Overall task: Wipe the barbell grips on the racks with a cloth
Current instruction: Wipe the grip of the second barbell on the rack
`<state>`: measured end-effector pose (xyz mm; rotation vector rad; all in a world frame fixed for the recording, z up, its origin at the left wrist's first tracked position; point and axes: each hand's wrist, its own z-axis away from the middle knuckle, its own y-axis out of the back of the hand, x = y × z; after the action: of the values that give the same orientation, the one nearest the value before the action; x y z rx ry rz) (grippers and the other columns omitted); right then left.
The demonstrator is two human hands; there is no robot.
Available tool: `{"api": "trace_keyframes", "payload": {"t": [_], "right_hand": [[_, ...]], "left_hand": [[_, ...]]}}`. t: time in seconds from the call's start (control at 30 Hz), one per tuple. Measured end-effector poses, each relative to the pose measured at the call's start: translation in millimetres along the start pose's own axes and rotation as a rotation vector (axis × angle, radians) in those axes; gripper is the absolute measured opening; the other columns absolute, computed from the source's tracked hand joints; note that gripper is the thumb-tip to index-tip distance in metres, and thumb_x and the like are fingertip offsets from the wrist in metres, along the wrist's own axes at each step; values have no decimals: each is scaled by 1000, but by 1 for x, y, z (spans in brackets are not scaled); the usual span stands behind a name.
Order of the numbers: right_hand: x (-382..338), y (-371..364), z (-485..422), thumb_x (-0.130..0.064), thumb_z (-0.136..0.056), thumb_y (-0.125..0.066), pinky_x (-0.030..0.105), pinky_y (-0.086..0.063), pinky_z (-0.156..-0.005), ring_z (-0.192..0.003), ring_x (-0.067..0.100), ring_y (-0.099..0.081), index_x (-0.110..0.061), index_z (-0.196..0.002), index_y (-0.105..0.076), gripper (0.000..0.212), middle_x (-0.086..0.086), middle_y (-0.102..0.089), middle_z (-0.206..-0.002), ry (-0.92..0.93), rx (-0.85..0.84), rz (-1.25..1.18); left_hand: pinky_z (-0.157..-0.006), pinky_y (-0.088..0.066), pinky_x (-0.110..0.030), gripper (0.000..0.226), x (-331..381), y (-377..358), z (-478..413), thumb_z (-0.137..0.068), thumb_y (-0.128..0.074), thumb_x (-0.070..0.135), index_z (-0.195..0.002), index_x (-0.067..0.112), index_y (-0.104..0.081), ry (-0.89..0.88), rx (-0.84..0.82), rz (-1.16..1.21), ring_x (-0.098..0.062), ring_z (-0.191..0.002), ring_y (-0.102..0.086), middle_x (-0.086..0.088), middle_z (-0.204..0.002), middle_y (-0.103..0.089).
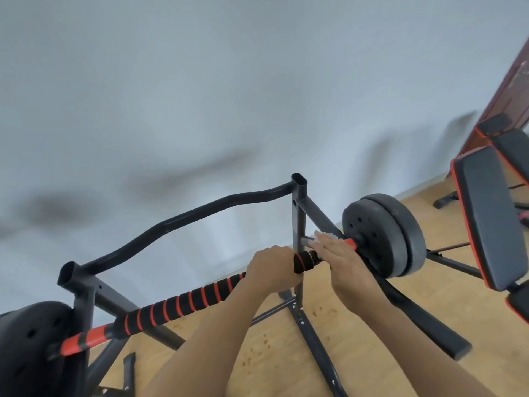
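Left hand (272, 267): fingers curled over the top of the barbell (183, 303), wrapped round its black foam grip (200, 295) with red bands, close to the rack's right upright (299, 224). Purpose, as judged: to steady the bar in its cradles while the other hand works.

Right hand (340, 253): fingers straight and close together, laid flat along the bar just outboard of the upright, pressing down. A small pale scrap shows at the fingertips; likely the cloth (326, 234), though too little of it is visible to be sure. Flat pressure of this kind suits rubbing along the shaft.

Barbell: rests across the rack, running from lower left to upper right. Between the two hands sits a short bunched end of the foam grip. Beyond the right hand, a short red section, then the right weight plates (383, 236). Left weight plate (28, 345) at the near lower corner.

Position of grip relative to hands: most of the foam lies left of the left hand, uncovered; the right hand lies mostly on bare metal and red sleeve beyond the foam's end.

Also present: curved rear bar of the rack (177, 219); padded bench (486, 224) to the right; wooden floor (357, 339); pale wall (200, 96).
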<state>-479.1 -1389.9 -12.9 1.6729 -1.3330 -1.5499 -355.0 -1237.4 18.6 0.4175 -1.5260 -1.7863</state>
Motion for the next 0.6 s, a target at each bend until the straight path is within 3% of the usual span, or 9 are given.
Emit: {"api": "trace_keyframes", "payload": {"t": [0.07,0.13,0.27,0.37,0.47,0.53,0.6], "right_hand": [[17,12,-5,14,-90,-44,33,-4,-127,-155,11,-14,-25,-154,-39,75,-6,-30,-164,-133,42,78],[4,9,-10,8,-92,-47,32,3,-125,-156,16,-13,-20,-155,-35,70,0,-30,-164,-200,79,124],[-41,-26,-11,1,-89,-53,31,4,-125,-156,21,-11,-14,-156,-32,72,5,-27,-165,-68,-13,95],[-23,-9,-14,4,-89,-51,28,3,-123,-154,17,-20,-17,-156,-33,72,2,-32,-163,-36,-12,122],[9,11,-20,1,-92,-51,33,-3,-127,-152,15,-24,-22,-153,-34,68,-2,-38,-159,-175,24,245],[9,9,-26,-1,-92,-53,37,-7,-128,-152,17,-24,-22,-150,-37,64,-1,-39,-158,-255,38,237],[-11,2,-30,-1,-90,-56,40,-15,-127,-149,22,-31,-20,-144,-48,58,1,-46,-153,-293,50,165]], "left_hand": [[-78,-61,-36,26,0,4,-5,-86,-71,36,-107,21,-64,45,-47,42,-16,-76,-67,3,-84,-66],[-77,-59,-35,25,6,-3,-5,-88,-70,37,-105,21,-63,93,41,-62,-16,-73,-65,3,-82,-64],[-64,-54,-30,18,10,-18,-6,-94,-60,34,-83,21,-60,108,246,-163,-16,-62,-62,5,-69,-61],[-64,-56,-30,14,2,-4,-14,-89,-67,34,-91,21,-64,71,30,-57,-13,-61,-62,4,-72,-64],[-67,-62,-32,26,-4,12,-20,-83,-75,29,-104,20,-64,84,-224,179,-15,-58,-64,-1,-75,-68],[-66,-61,-31,30,-4,14,-20,-82,-77,31,-107,20,-63,96,-258,234,-15,-58,-64,-1,-75,-68],[-66,-59,-31,26,1,10,-16,-82,-74,34,-103,23,-63,91,-127,95,-14,-62,-64,1,-77,-66]]}}
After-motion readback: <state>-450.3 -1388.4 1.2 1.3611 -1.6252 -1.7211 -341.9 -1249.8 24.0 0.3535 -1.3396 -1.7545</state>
